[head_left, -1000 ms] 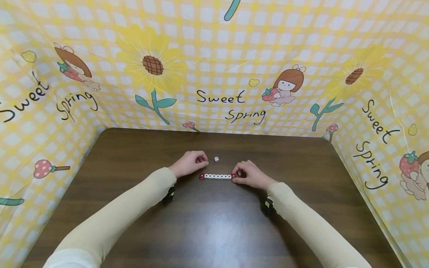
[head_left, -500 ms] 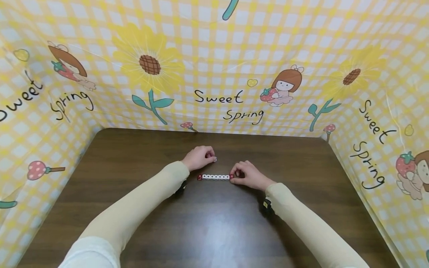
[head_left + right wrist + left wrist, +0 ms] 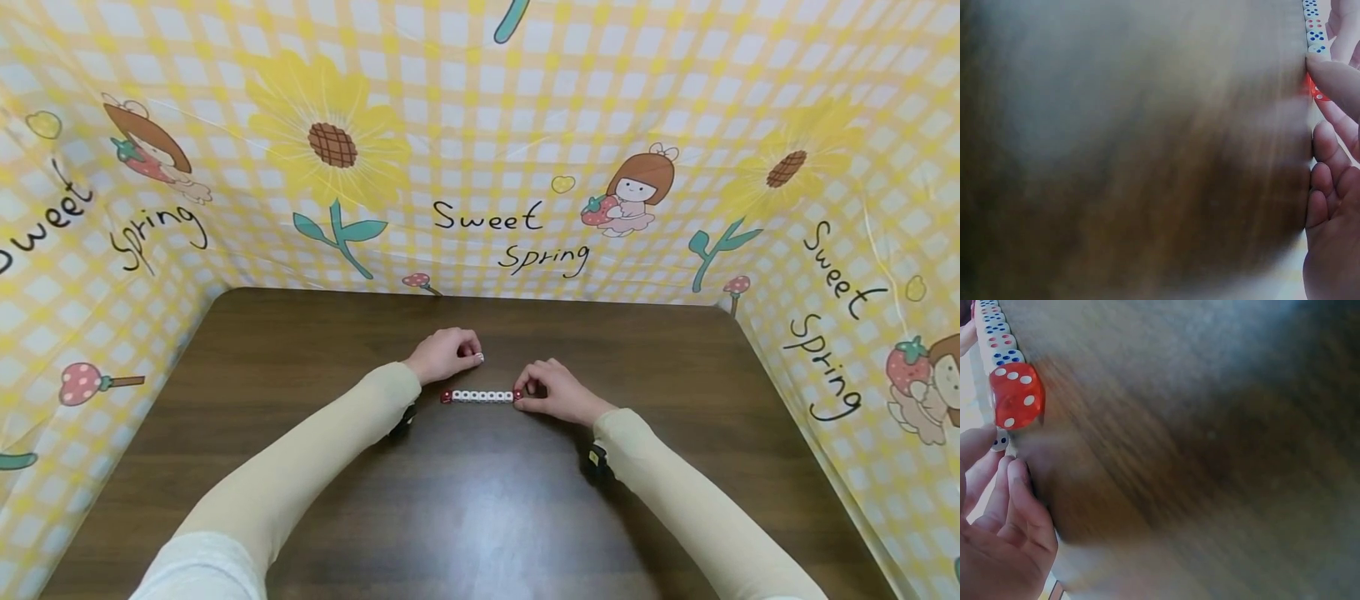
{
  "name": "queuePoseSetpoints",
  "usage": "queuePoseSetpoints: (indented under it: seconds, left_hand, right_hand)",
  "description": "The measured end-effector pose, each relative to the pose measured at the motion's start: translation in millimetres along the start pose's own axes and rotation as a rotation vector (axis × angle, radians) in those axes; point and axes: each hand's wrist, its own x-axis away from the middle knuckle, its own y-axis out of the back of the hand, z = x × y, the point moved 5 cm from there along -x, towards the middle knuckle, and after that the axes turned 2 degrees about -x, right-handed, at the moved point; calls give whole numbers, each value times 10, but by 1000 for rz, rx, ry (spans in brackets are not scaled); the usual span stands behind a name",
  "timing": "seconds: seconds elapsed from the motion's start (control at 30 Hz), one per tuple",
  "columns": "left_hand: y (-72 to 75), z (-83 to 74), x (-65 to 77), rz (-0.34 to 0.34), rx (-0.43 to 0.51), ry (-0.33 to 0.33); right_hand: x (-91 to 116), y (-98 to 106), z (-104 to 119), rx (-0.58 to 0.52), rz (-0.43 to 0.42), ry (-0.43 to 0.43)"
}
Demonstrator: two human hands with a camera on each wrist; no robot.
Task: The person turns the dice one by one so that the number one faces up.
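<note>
A row of several white dice [image 3: 482, 397] lies on the brown table, with a clear red die [image 3: 446, 397] at its left end and another red die [image 3: 1319, 93] at its right end. Behind the row, my left hand [image 3: 442, 355] pinches a single white die [image 3: 1001, 440] between thumb and fingertips; the fingers cover most of it. My right hand [image 3: 561, 393] holds the right-end red die between thumb and index finger, its other fingers curled near the tabletop. In the left wrist view, the left-end red die shows white pips, and the white dice show blue or red ones.
The dark wood table [image 3: 480, 508] spreads around both hands. A yellow checked cloth [image 3: 480, 133] with printed flowers hangs along its back and both sides. Each forearm wears a dark wrist device below its pale sleeve [image 3: 307, 462].
My left hand has moved right and its fingers have closed on the lone white die, which stood apart from it a second ago. The right hand stays at the row's end.
</note>
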Motion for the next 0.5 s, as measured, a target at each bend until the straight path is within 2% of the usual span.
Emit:
queuePoseSetpoints:
  seconds: [0.13, 0.33, 0.5]
  left_hand:
    - [13, -11, 15, -7, 13, 17]
    - [3, -18, 9, -34, -13, 98]
    - [-26, -28, -8, -28, -24, 106]
  right_hand:
    - [5, -3, -6, -5, 2, -10]
    - [4, -12, -21, -2, 7, -15]
    - [7, -11, -33, 2, 4, -10]
